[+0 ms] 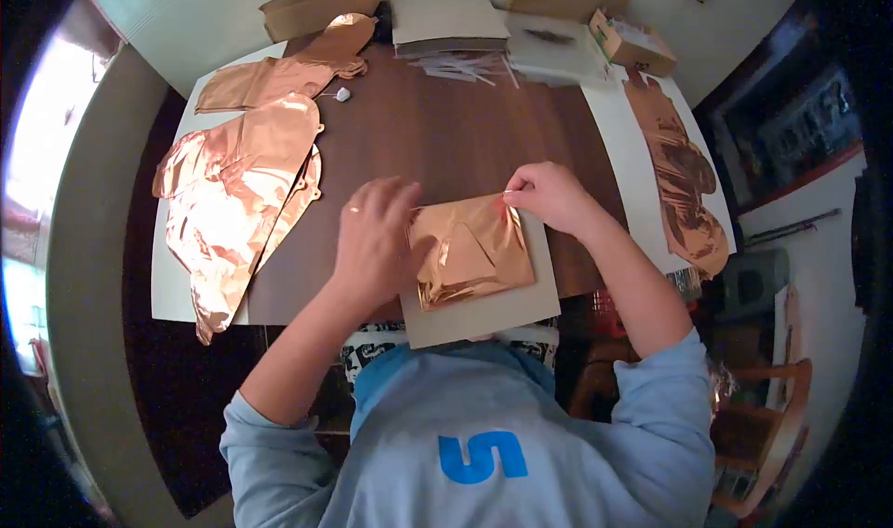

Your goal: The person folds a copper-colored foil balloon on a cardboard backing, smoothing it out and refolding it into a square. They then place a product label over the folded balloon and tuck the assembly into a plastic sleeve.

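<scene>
A copper-coloured foil balloon [473, 249], folded into a rough square, lies on a piece of pale cardboard [484, 321] at the table's near edge. At its upper right corner, the thumb and fingertips of my right hand [553, 198] pinch the foil. My left hand [370, 240] is at the left edge of the folded balloon, its fingers apart and slightly blurred; whether it touches the foil I cannot tell.
Flat copper foil balloons [233, 174] are spread on the table's left side, more foil [679, 170] on the right. A stack of white sheets [448, 21], white strips [465, 67] and an open box [633, 44] stand at the back. A small white object [342, 94] lies at upper left.
</scene>
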Demonstrator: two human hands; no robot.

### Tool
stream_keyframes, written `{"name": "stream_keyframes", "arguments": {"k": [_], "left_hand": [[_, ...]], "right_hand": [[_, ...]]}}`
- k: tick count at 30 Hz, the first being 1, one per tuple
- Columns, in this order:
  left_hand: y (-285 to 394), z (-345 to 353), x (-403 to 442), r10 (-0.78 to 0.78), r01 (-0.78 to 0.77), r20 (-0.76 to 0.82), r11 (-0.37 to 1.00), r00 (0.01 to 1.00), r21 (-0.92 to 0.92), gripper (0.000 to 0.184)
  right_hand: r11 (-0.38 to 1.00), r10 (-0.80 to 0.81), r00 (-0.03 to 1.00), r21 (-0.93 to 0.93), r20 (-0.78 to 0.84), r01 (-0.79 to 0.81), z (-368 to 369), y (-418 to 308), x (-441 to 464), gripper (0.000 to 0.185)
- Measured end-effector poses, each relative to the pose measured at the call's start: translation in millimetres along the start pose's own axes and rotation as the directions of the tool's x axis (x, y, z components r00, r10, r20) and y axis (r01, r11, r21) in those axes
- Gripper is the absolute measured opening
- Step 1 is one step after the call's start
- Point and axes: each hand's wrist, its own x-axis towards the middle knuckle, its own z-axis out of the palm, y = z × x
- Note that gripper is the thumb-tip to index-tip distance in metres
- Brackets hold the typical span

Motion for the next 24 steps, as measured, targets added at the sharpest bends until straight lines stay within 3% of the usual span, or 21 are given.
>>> {"name": "stream_keyframes", "arguments": {"k": [1, 4, 6, 9, 12, 15, 18, 21, 24], "left_hand": [[-3, 8, -3, 0.144, -0.144, -0.005, 0.989, 0.990, -0.036, 0.066], [11, 11, -9, 0.228, -0.222, 0.159, 0.973, 0.960, -0.059, 0.074], [5, 21, -16, 0.221, -0.218, 0.251, 0.975, 0.942, -0.040, 0.085], [2, 24, -17, 0.222, -0.223, 0.297, 0.974, 0.929, -0.032, 0.088], [2, 23, -18, 0.226, -0.229, 0.307, 0.973, 0.924, -0.026, 0.091], [2, 21, -16, 0.227, -0.229, 0.310, 0.973, 0.923, -0.030, 0.092], [3, 21, -17, 0.222, -0.224, 0.323, 0.974, 0.920, -0.032, 0.093], [4, 19, -17, 0.229, -0.228, 0.333, 0.973, 0.915, -0.042, 0.093], [8, 16, -21, 0.248, -0.244, 0.362, 0.968, 0.898, -0.059, 0.094]], "right_hand": [[1.000, 0.000, 1.000, 0.012, -0.027, 0.000, 2, 0, -2, 0.021], [1.000, -0.012, 0.994, 0.020, -0.110, 0.014, 10, 1, -12, 0.026], [0.999, -0.041, 0.985, -0.006, -0.168, 0.040, 15, 3, -21, 0.035], [0.919, -0.323, 0.872, -0.343, -0.368, 0.196, 25, 3, -47, 0.046], [0.860, -0.451, 0.803, -0.429, -0.390, 0.275, 42, -9, -79, 0.055], [0.863, -0.439, 0.834, -0.416, -0.334, 0.288, 41, -30, -116, 0.046], [0.946, -0.323, 0.839, -0.180, -0.438, 0.271, 43, -19, -157, 0.027], [0.992, 0.111, 0.918, 0.103, -0.380, -0.078, 49, -6, -191, 0.018], [0.939, 0.285, 0.929, 0.265, -0.234, -0.222, 63, 10, -203, 0.020]]}}
